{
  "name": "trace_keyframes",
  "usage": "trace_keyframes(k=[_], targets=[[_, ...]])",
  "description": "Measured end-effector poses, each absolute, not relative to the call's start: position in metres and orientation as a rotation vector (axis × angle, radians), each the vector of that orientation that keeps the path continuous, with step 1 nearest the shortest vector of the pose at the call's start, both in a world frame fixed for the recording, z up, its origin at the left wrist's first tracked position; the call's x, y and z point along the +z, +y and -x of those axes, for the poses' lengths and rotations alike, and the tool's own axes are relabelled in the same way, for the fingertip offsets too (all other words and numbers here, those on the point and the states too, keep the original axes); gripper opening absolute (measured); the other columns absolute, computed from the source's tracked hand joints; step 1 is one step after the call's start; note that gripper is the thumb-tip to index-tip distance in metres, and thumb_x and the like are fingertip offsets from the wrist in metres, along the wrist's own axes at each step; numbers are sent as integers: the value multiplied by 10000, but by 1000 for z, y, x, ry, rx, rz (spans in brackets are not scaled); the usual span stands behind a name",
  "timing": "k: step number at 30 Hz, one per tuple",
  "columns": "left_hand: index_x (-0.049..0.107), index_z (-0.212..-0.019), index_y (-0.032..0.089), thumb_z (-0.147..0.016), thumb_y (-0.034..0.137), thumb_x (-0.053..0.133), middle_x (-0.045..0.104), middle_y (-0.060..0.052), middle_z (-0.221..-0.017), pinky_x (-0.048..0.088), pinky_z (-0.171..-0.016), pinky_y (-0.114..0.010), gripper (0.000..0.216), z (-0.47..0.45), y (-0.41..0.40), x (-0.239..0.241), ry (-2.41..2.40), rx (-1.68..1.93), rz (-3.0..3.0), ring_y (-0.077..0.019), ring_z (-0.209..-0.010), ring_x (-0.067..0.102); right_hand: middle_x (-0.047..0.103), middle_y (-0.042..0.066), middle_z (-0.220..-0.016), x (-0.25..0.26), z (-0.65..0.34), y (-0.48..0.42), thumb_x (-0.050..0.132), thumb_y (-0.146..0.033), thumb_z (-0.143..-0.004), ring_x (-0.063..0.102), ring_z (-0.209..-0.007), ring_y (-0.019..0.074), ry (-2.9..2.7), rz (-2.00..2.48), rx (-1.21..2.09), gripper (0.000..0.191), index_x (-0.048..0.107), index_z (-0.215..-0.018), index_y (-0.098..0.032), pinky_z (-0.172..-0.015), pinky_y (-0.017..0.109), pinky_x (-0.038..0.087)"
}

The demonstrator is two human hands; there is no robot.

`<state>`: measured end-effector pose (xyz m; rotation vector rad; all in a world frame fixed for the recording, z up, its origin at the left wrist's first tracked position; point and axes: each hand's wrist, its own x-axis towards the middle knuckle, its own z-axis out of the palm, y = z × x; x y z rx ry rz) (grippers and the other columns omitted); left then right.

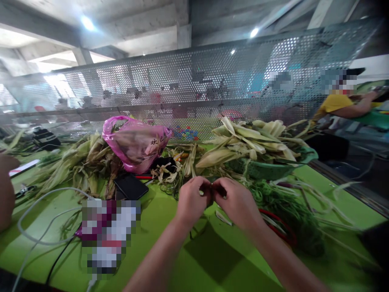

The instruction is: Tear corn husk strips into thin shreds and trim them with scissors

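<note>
Over the middle of the green table [170, 251], my left hand [192, 200] and my right hand [236, 200] meet, fingertips pinched close together. A small dark bit shows around the fingers, but what they hold is hidden. Just right of my right hand lies a bundle of feathery green leaves [282, 211], with a red ring-shaped item [281, 225] by it. A pale strip of husk [224, 217] rests on the table beneath my right hand. Beyond my fingers are dry corn husks [191, 160] and thin stalks.
A green basket [267, 170] heaped with corn husks [252, 140] stands at the back right. Left of centre are a pink plastic bag [136, 142], a black phone [131, 185] and white cables [22, 227]. Behind runs a perforated metal screen [170, 85]. A person in yellow [337, 103] sits far right.
</note>
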<state>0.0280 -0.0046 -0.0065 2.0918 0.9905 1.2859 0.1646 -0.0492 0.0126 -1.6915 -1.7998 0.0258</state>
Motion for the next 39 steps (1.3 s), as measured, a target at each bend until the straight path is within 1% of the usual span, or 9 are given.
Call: trace_keyframes(k=[4,8,11,16,21,24,27,31,39], targets=[[660,-827,166,-701,28,557,661,-19,-795,430,-696,-227,213,-29,-5,-7,1052,1273,-2103,-125,-729,574,658,48,-785,14,-164,-48,499,-231,-767,584,-702,195,-1764,1662,141,92,587,-767,-203,-625,281,395],[672,-817,173,-735,40,561,668,-21,-806,430,-707,-229,192,-29,-5,-7,1066,1287,-2114,-127,-740,584,657,32,-735,15,-165,-47,503,-253,-758,581,-670,187,-1715,1618,213,100,592,-762,-206,-624,281,406],[667,-806,181,-758,44,546,662,-15,-804,427,-707,-229,189,-29,-5,-7,1056,1285,-2120,-124,-738,583,661,22,-717,14,-166,-46,511,-262,-758,581,-645,177,-1683,1577,274,101,596,-758,-207,-619,278,418],[648,-844,183,-779,36,514,653,-17,-827,434,-720,-236,209,-27,-4,-9,1026,1277,-2128,-130,-756,582,662,9,-708,9,-169,-43,554,-290,-777,591,-651,174,-1616,1521,416,105,614,-781,-204,-623,278,448],[638,-860,185,-795,38,498,645,-20,-832,447,-730,-233,214,-26,-3,-9,998,1301,-2109,-133,-771,587,656,14,-697,7,-172,-41,571,-309,-794,588,-624,169,-1511,1396,582,136,632,-850,-201,-599,278,482],[644,-867,184,-797,35,502,645,-20,-842,453,-737,-230,217,-26,-4,-8,971,1304,-2091,-130,-777,591,672,30,-738,8,-174,-40,558,-293,-795,589,-617,165,-1484,1355,658,176,650,-910,-197,-582,276,489],[652,-873,184,-796,33,510,640,-20,-849,455,-736,-229,221,-26,-4,-7,951,1302,-2078,-128,-782,592,690,33,-767,10,-176,-40,552,-274,-784,576,-598,157,-1510,1388,647,206,679,-928,-200,-572,271,477],[654,-849,180,-795,33,519,627,-23,-859,458,-758,-234,206,-27,-5,-5,917,1327,-2071,-131,-803,589,695,22,-738,13,-176,-40,571,-277,-762,565,-584,151,-1541,1400,622,203,705,-893,-199,-568,264,466],[658,-832,180,-816,68,533,621,-24,-853,463,-749,-228,169,-27,-4,-5,885,1339,-2063,-126,-797,594,698,21,-703,11,-180,-38,616,-297,-730,617,-646,182,-1528,1430,600,177,709,-843,-198,-595,277,474]])
